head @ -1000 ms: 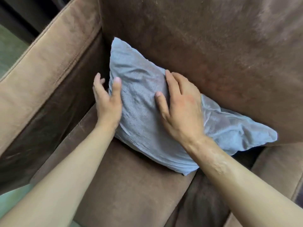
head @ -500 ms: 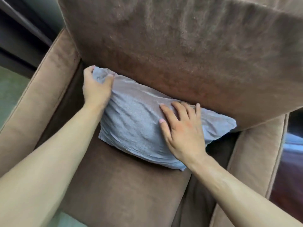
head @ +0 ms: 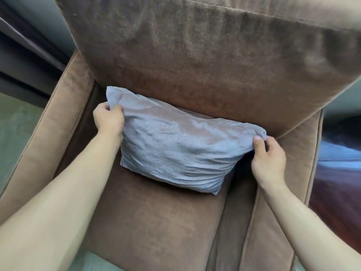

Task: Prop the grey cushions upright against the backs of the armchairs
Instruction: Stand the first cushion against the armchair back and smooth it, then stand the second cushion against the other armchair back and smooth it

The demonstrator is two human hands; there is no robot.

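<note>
A crumpled grey cushion (head: 175, 145) leans against the back (head: 195, 55) of a brown armchair, its lower edge resting on the seat (head: 152, 222). My left hand (head: 109, 120) pinches the cushion's upper left corner. My right hand (head: 267, 155) pinches its upper right corner, thumb on the fabric. The cushion stands tilted, with its right end a little lower than its left.
The armchair's left armrest (head: 54, 133) and right armrest (head: 289, 192) flank the seat closely. Green floor (head: 13, 124) lies to the left, and a dark reddish surface (head: 336, 184) shows to the right.
My right hand has slid from the cushion's front face out to its upper right corner and gripped it. The cushion now stands more squarely against the chair back.
</note>
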